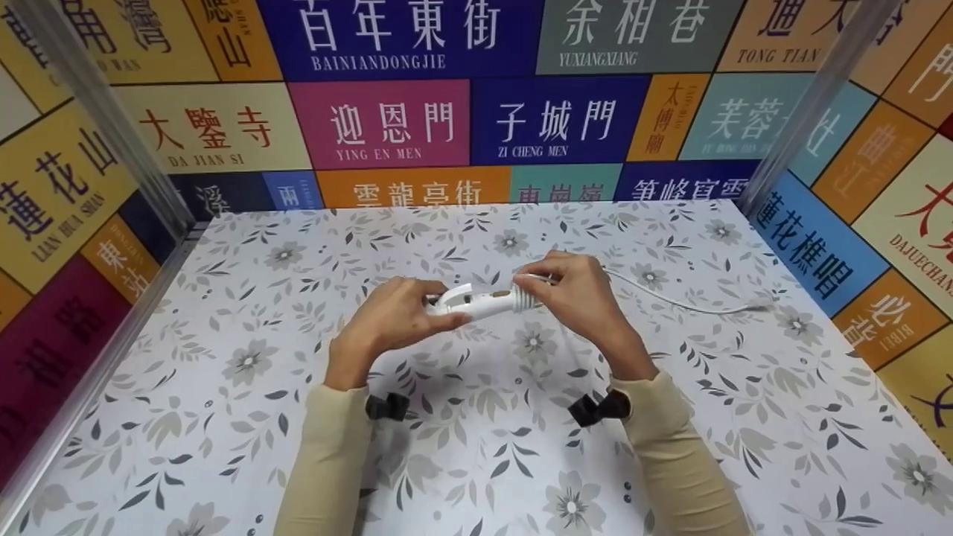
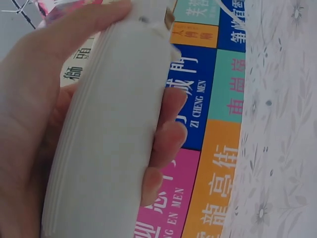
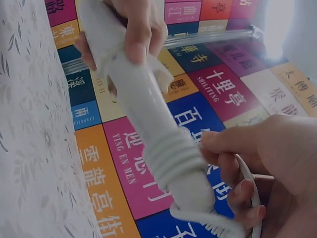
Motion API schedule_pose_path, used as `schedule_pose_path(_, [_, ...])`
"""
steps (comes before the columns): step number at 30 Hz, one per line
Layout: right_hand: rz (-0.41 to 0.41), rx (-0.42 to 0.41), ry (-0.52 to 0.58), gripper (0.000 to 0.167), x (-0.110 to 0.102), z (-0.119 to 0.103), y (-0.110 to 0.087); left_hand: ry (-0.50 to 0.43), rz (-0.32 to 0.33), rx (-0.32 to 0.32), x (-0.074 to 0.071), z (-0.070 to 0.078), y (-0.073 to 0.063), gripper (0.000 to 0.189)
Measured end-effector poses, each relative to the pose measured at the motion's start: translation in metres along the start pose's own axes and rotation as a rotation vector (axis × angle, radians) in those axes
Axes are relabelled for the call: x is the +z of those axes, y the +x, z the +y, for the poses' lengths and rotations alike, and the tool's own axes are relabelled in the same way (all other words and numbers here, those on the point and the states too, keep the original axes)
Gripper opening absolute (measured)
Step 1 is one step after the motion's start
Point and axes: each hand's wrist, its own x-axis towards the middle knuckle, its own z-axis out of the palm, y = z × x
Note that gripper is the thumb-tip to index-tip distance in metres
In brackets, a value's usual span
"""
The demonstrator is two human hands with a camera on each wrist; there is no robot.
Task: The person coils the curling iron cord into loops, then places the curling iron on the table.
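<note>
The left hand (image 1: pixel 398 314) was curled round the thick body of a white appliance (image 1: pixel 491 306), holding it above the flower-patterned tabletop (image 1: pixel 461 469). The right hand (image 1: pixel 579 289), fingers bent, gripped a white cord (image 1: pixel 670 301) just beside the appliance's narrower end, where several turns wrapped around it. More cord trailed rightward; lettered, coloured panels (image 1: pixel 380 141) stood behind.

The white device (image 2: pixel 109 124) runs off the left wrist view's bottom edge, and the cord (image 1: pixel 674 301) blurs toward its tip.

Long beige sleeves (image 1: pixel 327 454) end beside small, blocky black wrist cameras (image 1: pixel 387 407).
</note>
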Motion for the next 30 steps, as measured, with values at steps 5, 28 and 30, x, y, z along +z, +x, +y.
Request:
schedule_pose_path(5, [0.010,-0.026,0.025,0.020,0.001,-0.005,-0.003,0.049,0.038,-0.071,0.004,0.006,0.002,0.050])
schedule_pose_path(28, [-0.332,0.065,0.523,0.034,0.002,0.022,0.009,-0.135,0.241,-0.246,-0.003,0.013,0.003,0.053])
schedule_pose_path(30, [-0.377,0.068,0.532,0.032,0.004,0.029,0.011,-0.147,0.245,-0.250,-0.004,0.012,0.003,0.050])
